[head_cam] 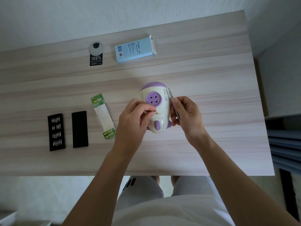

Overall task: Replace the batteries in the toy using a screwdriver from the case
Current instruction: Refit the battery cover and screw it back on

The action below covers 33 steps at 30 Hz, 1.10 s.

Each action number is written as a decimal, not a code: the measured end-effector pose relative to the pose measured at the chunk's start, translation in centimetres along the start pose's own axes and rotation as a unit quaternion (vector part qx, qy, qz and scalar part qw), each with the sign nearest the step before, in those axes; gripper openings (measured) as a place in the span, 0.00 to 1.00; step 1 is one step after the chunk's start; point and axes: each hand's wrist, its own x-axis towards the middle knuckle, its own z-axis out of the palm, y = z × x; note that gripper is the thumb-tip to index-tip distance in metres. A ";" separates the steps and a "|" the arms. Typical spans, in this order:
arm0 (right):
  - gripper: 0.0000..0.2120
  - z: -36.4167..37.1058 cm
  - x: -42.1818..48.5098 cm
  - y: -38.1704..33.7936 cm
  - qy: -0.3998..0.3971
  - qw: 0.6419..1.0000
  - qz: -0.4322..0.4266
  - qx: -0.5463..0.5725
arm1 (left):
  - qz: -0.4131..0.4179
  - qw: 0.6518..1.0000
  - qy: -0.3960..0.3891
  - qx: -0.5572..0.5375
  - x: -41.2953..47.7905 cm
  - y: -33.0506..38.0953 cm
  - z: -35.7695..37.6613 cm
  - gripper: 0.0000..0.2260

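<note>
A cream and purple toy [156,101] lies on the wooden table [211,88] with its underside up. My left hand [132,121] pinches at a small dark spot near the battery cover [157,123], fingertips closed on something tiny that I cannot make out. My right hand [185,115] steadies the toy's right side and holds a thin grey screwdriver [171,99] that points away from me along the toy. A green battery pack [103,115] lies left of the toy. The open black bit case [57,132] and its lid [79,129] lie further left.
A light blue box [135,50] lies at the back of the table. A round cable grommet [96,48] with a black tag [96,60] sits back left. The table's near edge runs just above my knees. Dark shelving [286,144] stands to the right.
</note>
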 end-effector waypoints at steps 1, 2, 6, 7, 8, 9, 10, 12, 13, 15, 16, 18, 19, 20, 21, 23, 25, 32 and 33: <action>0.10 0.0 0.0 0.0 0.000 1.000 0.000 0.001 | 0.000 1.000 -0.001 -0.001 0.0 0.0 0.0 0.03; 0.10 0.0 0.0 0.0 0.000 1.000 0.000 0.001 | 0.000 1.000 -0.002 -0.001 0.1 -0.1 0.0 0.03; 0.10 -0.1 0.1 0.0 0.003 1.000 0.002 0.001 | -0.002 1.000 -0.005 -0.004 0.1 0.0 0.0 0.03; 0.10 -0.1 0.0 0.0 0.003 1.000 0.003 0.000 | -0.004 1.000 -0.005 -0.005 0.1 0.1 0.0 0.03; 0.10 -0.1 0.0 0.0 0.003 1.000 0.003 -0.001 | -0.006 1.000 -0.006 -0.007 0.1 0.1 0.0 0.03; 0.10 -0.1 0.0 -0.1 0.003 1.000 0.004 -0.002 | -0.009 1.000 -0.006 -0.010 0.1 0.1 0.0 0.03; 0.10 0.0 0.0 -0.1 0.002 1.000 0.005 -0.002 | -0.010 1.000 -0.005 -0.014 0.1 0.1 0.0 0.02; 0.10 0.0 0.0 -0.2 0.002 1.000 0.005 -0.003 | -0.015 1.000 -0.002 -0.023 0.1 0.0 0.1 0.02; 0.10 0.0 0.0 -0.2 0.002 1.000 0.006 -0.003 | -0.021 0.999 0.001 -0.031 0.0 0.0 0.2 0.02; 0.10 0.0 0.0 -0.2 0.001 1.000 0.006 -0.006 | -0.036 0.998 0.007 -0.048 -0.1 -0.2 0.2 0.03; 0.10 0.1 0.0 -0.2 0.000 1.000 0.006 -0.007 | -0.044 0.997 0.009 -0.060 -0.3 -0.3 0.3 0.03; 0.10 0.1 0.0 -0.2 0.000 1.000 0.006 -0.010 | -0.078 0.992 0.010 -0.098 -0.5 -0.4 0.4 0.05; 0.10 0.1 0.0 -0.2 0.000 1.000 0.007 -0.010 | -0.101 0.988 0.012 -0.117 -0.5 -0.4 0.4 0.06; 0.10 0.1 -0.1 -0.3 0.001 1.000 0.007 -0.010 | -0.120 0.984 0.015 -0.132 -0.5 -0.4 0.5 0.07; 0.10 0.1 -0.1 -0.3 0.001 1.000 0.007 -0.011 | -0.133 0.981 0.020 -0.141 -0.4 -0.3 0.6 0.07; 0.10 0.2 -0.1 -0.3 0.003 1.000 0.006 -0.011 | -0.149 0.977 0.024 -0.150 -0.2 -0.1 0.7 0.06; 0.10 0.2 0.0 -0.3 0.007 1.000 0.006 -0.013 | -0.152 0.976 0.027 -0.154 0.1 0.0 1.0 0.06; 0.11 0.2 0.0 -0.3 0.010 1.000 0.009 -0.017 | -0.154 0.975 0.028 -0.160 0.3 -0.1 1.3 0.08; 0.10 0.2 0.0 -0.3 0.010 1.000 0.009 -0.017 | -0.154 0.974 0.029 -0.161 0.3 -0.1 1.3 0.08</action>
